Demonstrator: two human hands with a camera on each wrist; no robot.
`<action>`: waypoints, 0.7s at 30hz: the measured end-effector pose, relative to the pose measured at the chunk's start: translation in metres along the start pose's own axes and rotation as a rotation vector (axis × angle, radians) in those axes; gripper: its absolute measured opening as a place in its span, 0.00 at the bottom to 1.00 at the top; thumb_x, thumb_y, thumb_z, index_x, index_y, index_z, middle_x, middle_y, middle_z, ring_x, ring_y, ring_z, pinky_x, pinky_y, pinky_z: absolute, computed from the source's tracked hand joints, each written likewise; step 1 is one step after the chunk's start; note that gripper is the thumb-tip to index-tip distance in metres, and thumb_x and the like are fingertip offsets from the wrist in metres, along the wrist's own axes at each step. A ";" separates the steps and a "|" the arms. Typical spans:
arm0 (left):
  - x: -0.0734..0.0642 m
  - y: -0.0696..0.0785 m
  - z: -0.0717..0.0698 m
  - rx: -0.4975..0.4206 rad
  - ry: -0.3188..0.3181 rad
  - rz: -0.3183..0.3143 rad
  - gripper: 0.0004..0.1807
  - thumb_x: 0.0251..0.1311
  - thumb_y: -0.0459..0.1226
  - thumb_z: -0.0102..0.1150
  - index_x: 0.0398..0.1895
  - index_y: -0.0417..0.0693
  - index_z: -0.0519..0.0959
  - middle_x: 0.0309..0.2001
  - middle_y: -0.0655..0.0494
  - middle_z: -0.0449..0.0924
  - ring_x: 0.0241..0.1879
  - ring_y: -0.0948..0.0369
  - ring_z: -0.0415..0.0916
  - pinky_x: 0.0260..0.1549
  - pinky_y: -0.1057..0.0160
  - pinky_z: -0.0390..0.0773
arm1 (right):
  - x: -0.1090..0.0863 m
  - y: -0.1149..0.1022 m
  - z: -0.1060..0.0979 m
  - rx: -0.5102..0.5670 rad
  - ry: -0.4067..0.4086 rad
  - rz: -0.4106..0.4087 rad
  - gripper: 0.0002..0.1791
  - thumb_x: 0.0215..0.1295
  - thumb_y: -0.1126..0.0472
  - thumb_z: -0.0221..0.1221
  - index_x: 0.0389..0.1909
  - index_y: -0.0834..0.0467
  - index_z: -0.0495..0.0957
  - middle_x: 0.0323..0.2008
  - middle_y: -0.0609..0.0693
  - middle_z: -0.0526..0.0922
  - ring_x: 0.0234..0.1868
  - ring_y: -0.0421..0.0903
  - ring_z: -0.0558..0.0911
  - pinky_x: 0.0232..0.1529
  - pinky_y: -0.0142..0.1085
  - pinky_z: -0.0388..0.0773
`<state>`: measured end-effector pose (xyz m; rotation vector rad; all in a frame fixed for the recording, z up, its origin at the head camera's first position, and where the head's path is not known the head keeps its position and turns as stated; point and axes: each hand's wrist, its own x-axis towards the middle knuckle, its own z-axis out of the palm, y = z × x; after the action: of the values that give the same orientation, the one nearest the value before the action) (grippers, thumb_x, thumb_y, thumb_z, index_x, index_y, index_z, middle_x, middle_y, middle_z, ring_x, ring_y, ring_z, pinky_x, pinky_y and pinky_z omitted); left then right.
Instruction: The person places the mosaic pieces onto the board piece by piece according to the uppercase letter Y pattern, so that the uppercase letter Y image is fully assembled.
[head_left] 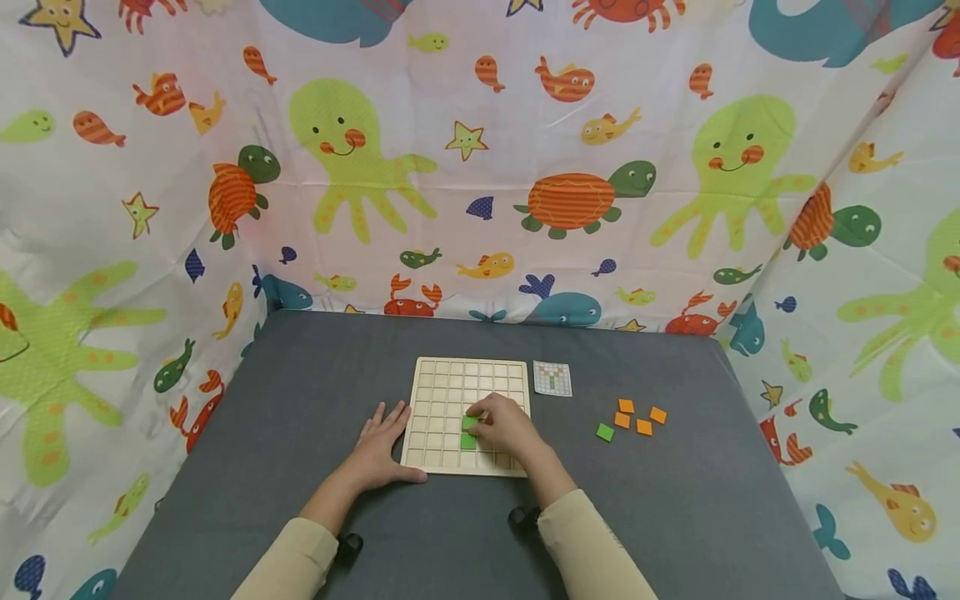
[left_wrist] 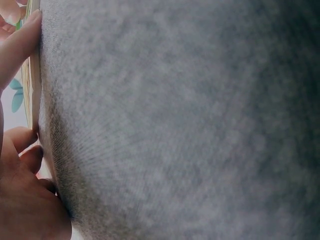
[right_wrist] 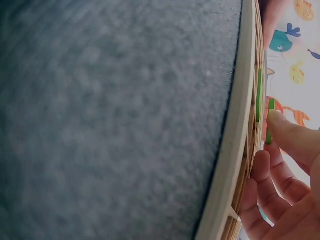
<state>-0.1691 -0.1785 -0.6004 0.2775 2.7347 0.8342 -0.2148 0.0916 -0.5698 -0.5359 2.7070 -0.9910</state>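
Observation:
A pale wooden grid board (head_left: 438,408) lies flat on the grey table. My left hand (head_left: 381,450) spreads at its lower left corner, fingers along the left side and thumb (left_wrist: 22,45) at the front edge. Over the middle of the board, my right hand (head_left: 506,425) pinches a green square tile (right_wrist: 270,125) between thumb and fingers. That tile stands just off the grid in the right wrist view, and its other fingertips are at the board. Another green tile (head_left: 468,442) sits in a cell, close below the right fingertips.
A small printed pattern card (head_left: 552,378) lies beside the board's upper right corner. Farther right are several loose orange tiles (head_left: 622,420) and one loose green tile (head_left: 604,432). A sea-animal curtain (head_left: 465,233) surrounds the back and sides of the table (head_left: 337,350).

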 end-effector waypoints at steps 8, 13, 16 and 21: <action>0.001 0.000 0.000 0.001 -0.004 -0.006 0.72 0.35 0.65 0.79 0.82 0.49 0.49 0.82 0.50 0.44 0.81 0.43 0.29 0.76 0.36 0.40 | 0.001 -0.001 0.005 -0.024 0.001 0.039 0.13 0.62 0.58 0.70 0.48 0.51 0.88 0.43 0.46 0.82 0.36 0.40 0.78 0.35 0.36 0.76; -0.001 0.001 -0.001 0.004 -0.001 -0.003 0.72 0.35 0.65 0.79 0.82 0.49 0.49 0.82 0.50 0.44 0.81 0.43 0.29 0.76 0.36 0.40 | 0.001 -0.001 0.005 -0.017 -0.005 0.052 0.13 0.61 0.58 0.71 0.47 0.50 0.88 0.43 0.45 0.82 0.36 0.41 0.77 0.35 0.37 0.76; -0.001 0.001 -0.001 0.002 -0.001 -0.004 0.72 0.35 0.64 0.79 0.82 0.49 0.49 0.82 0.50 0.44 0.81 0.43 0.29 0.76 0.37 0.41 | 0.002 -0.001 0.005 -0.020 0.000 0.054 0.13 0.61 0.58 0.70 0.47 0.49 0.88 0.43 0.45 0.83 0.36 0.41 0.77 0.36 0.37 0.76; -0.001 0.002 -0.001 -0.007 0.005 -0.004 0.72 0.35 0.64 0.80 0.82 0.48 0.50 0.82 0.49 0.45 0.81 0.42 0.29 0.76 0.36 0.41 | 0.005 -0.002 0.007 -0.024 0.014 0.057 0.11 0.62 0.57 0.70 0.46 0.49 0.88 0.43 0.45 0.84 0.37 0.42 0.78 0.37 0.39 0.77</action>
<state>-0.1679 -0.1777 -0.5976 0.2687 2.7351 0.8442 -0.2167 0.0840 -0.5738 -0.4547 2.7335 -0.9517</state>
